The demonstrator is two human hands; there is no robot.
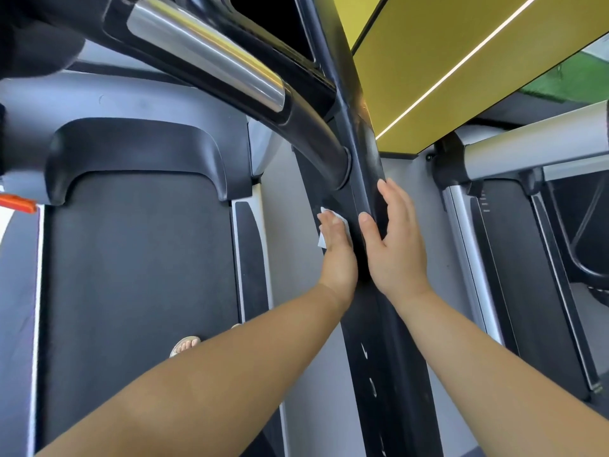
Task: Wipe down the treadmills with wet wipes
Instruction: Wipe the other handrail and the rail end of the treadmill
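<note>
Lying flat against the left face of the treadmill's black upright post, the wet wipe is pressed there by the straight fingers of the left hand, whose grip is open; white edges are seen past the fingertips and beside the hand. The wipe's long axis is set along the post, pointing up toward the handrail joint. The right hand is laid flat on the post's right face, level with the wipe, grip open, nothing held. The belt is seen left of the post
</note>
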